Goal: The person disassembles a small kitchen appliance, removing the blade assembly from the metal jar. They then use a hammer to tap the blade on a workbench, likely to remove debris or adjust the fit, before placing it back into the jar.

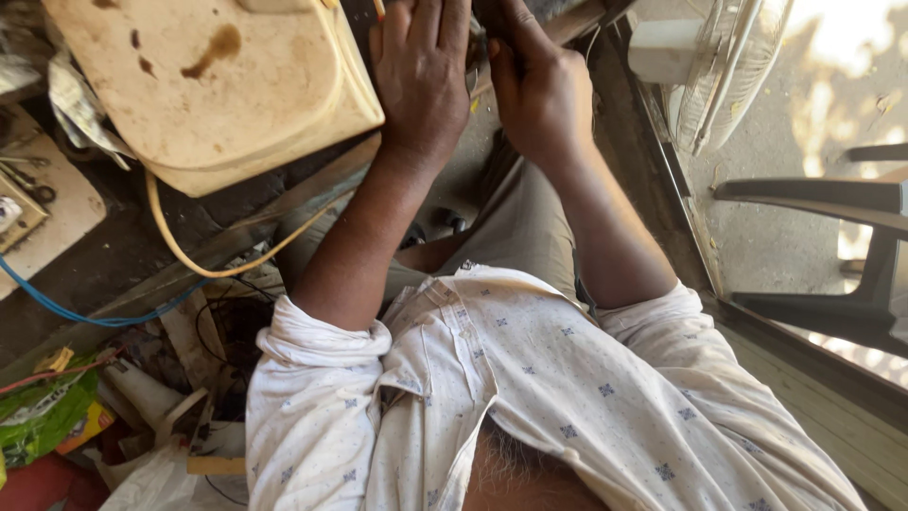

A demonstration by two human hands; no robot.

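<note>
My left hand (421, 80) lies back-up at the top of the view, its fingers stretched past the frame edge, right beside a cream, stained appliance casing (208, 85). My right hand (537, 95) presses close against it, fingers curled and thumb pointing up. A small glint of a metal piece (471, 80) shows between the two hands. What either palm holds is hidden. Both forearms come out of rolled white patterned shirt sleeves (322, 378).
A cream cord (222, 270) loops from the casing over a dark cluttered bench. A blue wire (85, 312) and plastic bags (43, 416) lie at lower left. At upper right stands a white fan (733, 66), and a dark chair (851, 246) stands further right.
</note>
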